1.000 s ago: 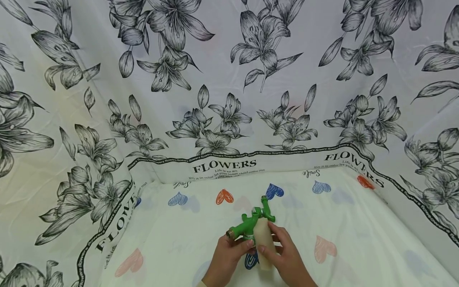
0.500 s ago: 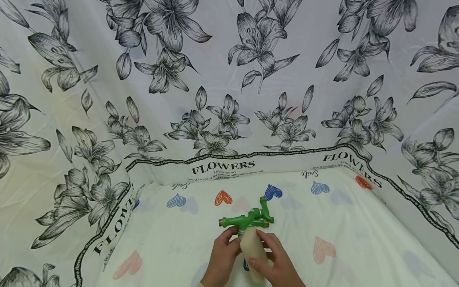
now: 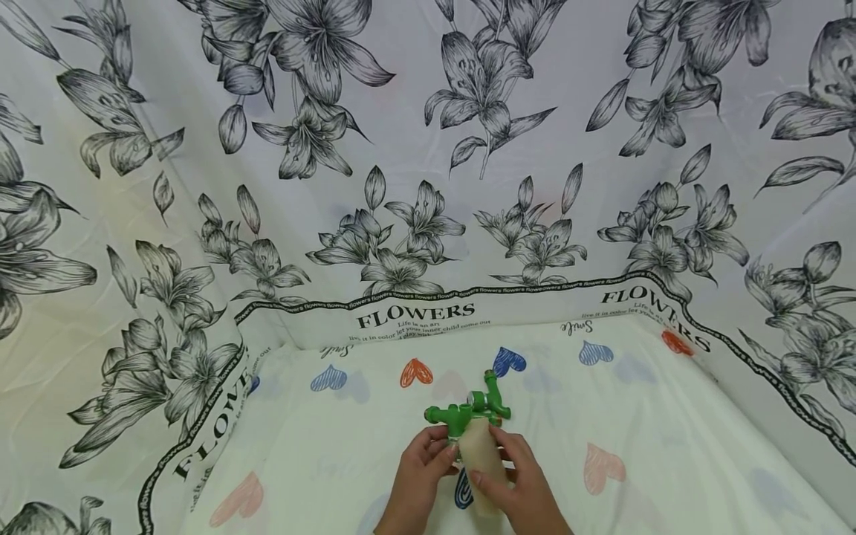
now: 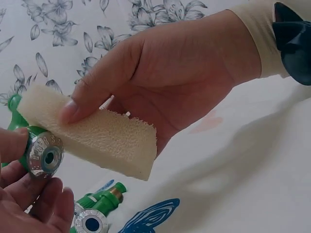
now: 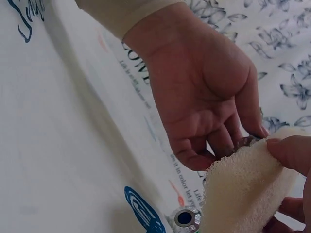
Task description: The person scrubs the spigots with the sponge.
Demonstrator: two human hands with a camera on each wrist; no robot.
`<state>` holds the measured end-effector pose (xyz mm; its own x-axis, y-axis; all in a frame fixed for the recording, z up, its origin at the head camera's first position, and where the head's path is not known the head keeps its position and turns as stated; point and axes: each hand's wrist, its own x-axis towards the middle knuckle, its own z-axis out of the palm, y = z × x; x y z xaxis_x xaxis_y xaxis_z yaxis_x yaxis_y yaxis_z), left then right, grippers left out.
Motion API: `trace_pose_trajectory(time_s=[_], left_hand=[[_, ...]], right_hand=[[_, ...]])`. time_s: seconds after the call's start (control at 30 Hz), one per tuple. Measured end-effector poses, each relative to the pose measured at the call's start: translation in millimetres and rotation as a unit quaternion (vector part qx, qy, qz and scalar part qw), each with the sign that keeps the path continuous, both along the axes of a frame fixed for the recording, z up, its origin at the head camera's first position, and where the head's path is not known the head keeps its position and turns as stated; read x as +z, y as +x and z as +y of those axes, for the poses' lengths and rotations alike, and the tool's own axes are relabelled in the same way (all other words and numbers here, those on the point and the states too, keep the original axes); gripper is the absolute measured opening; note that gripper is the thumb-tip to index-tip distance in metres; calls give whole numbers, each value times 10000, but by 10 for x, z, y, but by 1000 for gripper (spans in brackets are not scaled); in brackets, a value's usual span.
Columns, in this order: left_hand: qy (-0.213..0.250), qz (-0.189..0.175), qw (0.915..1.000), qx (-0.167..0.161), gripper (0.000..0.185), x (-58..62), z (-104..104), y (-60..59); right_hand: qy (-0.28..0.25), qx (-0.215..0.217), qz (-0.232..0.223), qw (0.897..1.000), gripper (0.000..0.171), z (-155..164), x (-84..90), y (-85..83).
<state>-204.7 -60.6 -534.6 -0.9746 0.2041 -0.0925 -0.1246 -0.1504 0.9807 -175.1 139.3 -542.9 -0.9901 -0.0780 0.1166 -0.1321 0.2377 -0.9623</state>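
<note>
A green faucet [image 3: 457,420] with a silvery handle collar is gripped by my left hand [image 3: 416,475], fingers curled round its near end. My right hand [image 3: 524,483] holds a long cream sponge [image 3: 483,464], thumb on top and fingers beneath. In the left wrist view the porous sponge [image 4: 97,133] lies against the green body, just behind the silvery round fitting [image 4: 46,153]. My right hand [image 4: 170,73] fills the upper part there. From the right wrist, the sponge [image 5: 248,189] covers most of the faucet, and my left hand [image 5: 199,92] reaches down behind it.
More green faucets [image 3: 496,397] lie on the cloth just beyond my hands. One brass-threaded faucet [image 4: 104,204] shows below my fingers in the left wrist view. White cloth with printed hearts [image 3: 605,468] covers the surface; flower-printed curtains [image 3: 401,230] stand behind and at both sides.
The held faucet first swung from slanting to nearly level and shifted left, then came slightly back right. The sponge dropped toward me and left, then rose again against the faucet.
</note>
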Motion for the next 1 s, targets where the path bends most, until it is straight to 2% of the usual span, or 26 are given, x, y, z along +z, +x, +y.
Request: trace_pose_trajectory(time_s=[0.1,0.23,0.33,0.47,0.53,0.6,0.7,0.83,0.9,1.0], left_hand=[[-187,-47,9998,-10,40,14,14,0],[-539,50,9983,192,40,11,39,-9],[-618,175,9974,333,52,-4,38,-5],[-581,383,9975,117,76,3,12,4],[-575,483,9972,-64,75,24,9,7],[-529,530,9972,-87,67,35,20,8],[-245,376,9989,123,51,42,42,3],[401,-7,9976,560,48,30,73,-14],[838,-191,9941,654,46,30,87,-17],[1606,-488,9838,632,42,35,115,-11]], right_hand=[[-47,-182,-163,9997,74,14,-11,-12],[-130,-197,-303,9993,74,30,-11,-16],[-159,-147,-417,9989,75,40,6,-14],[-136,-178,-469,9986,75,47,21,-11],[-149,-259,-434,9986,75,49,28,-8],[-175,-356,-417,9983,75,51,39,-2],[-283,-541,-381,9974,76,41,71,15],[-393,-713,-162,9965,76,-10,133,54],[-417,-726,40,9965,76,-48,165,82],[-401,-719,343,9960,75,-100,199,118]])
